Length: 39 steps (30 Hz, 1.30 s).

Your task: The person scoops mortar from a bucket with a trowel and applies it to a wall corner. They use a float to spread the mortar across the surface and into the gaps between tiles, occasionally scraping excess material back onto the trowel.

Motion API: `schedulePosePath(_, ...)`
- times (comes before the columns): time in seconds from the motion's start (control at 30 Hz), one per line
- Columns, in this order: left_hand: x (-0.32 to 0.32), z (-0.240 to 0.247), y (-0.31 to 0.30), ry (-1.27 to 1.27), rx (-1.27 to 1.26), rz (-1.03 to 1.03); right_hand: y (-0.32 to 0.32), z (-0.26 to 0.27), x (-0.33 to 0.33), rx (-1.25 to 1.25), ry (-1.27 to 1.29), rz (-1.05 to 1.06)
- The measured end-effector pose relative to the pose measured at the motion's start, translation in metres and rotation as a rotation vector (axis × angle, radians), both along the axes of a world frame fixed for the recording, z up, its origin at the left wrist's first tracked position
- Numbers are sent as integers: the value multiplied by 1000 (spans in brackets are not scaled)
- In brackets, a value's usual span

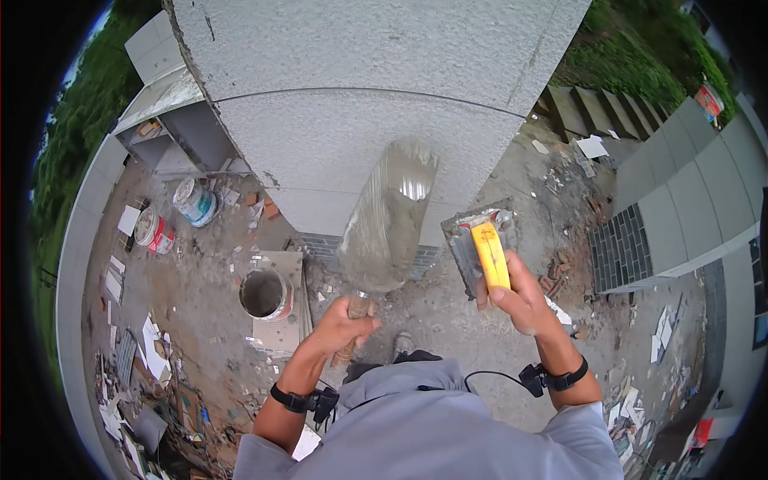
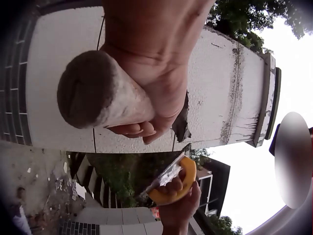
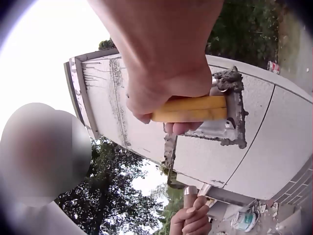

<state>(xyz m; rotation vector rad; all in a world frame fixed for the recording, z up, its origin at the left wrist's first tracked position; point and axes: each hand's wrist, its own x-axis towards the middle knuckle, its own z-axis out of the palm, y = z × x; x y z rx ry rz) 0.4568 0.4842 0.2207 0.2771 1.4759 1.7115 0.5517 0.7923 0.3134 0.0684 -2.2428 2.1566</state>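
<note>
My left hand grips the round, mortar-caked handle of a mortar trowel low in front of my body. Its long, rounded metal blade is wet and grey, pointing away from me toward the pillar. To the right, my right hand holds a plastering trowel by its yellow handle. Grey mortar clings along the edges of its flat plate. A pale, textured panelled pillar rises right in front; in the head view the mortar trowel's blade overlaps its lower part.
A bucket of grey mortar stands on a board at my left. Two more buckets, one blue-and-white and one red-and-white, stand farther back. Rubble litters the left ground; concrete steps and a tiled wall lie right.
</note>
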Motion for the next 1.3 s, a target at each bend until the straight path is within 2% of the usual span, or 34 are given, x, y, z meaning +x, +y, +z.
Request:
schedulePosePath(0.07, -3, -8, 2, 29, -21, -18, 6, 13, -9, 414, 182, 109)
schedulePosePath(0.1, -2, -12, 2, 50, -57, -33, 4, 23, -11, 437, 45, 142)
schedulePosePath(0.13, -1, -15, 2, 67, -93, -46, 2, 24, -16, 441, 42, 137)
schedulePosePath(0.2, 3, -18, 2, 77, -101, -68, -2, 26, -28, 738, 163, 171)
schedulePosePath(0.27, 4, -13, 2, 86, -107, -91, -6, 28, -34, 699, 72, 174)
schedulePosePath(0.33, 2, -4, -1, 192, -223, -116, -7, 31, -39, 887, 125, 141)
schedulePosePath(0.47, -7, -12, -6, 404, -234, -79, 3, 38, -47, 996, 164, 68)
schedulePosePath(0.53, -12, -17, -10, 556, -224, -64, 16, 40, -56, 1133, 367, -161)
schedulePosePath(0.57, -14, -17, -10, 556, -214, -64, 25, 47, -61, 1194, 408, -251)
schedulePosePath(0.63, -19, -14, -11, 265, -123, -24, 45, 63, -68, 1254, 439, -309)
schedulePosePath(0.67, -23, -17, -12, 263, -112, -14, 56, 71, -72, 1301, 468, -367)
schedulePosePath(0.7, -27, -22, -14, 200, -51, 53, 65, 80, -77, 1309, 472, -354)
schedulePosePath(0.77, -34, -27, -11, 130, 6, 128, 81, 93, -87, 1498, 460, -284)
schedulePosePath(0.83, -44, -25, -14, 64, 181, 167, 89, 98, -100, 1510, 445, -233)
schedulePosePath(0.97, -55, -18, -18, 70, 257, 222, 107, 98, -130, 1453, 400, -154)
schedulePosePath(1.03, -58, -23, -23, 89, 263, 267, 115, 99, -138, 1532, 438, -157)
schedulePosePath(1.2, -54, -24, -27, 110, 236, 298, 152, 100, -140, 1660, 552, -310)
schedulePosePath(1.3, -48, -23, -32, 121, 210, 338, 176, 121, -134, 1635, 711, -552)
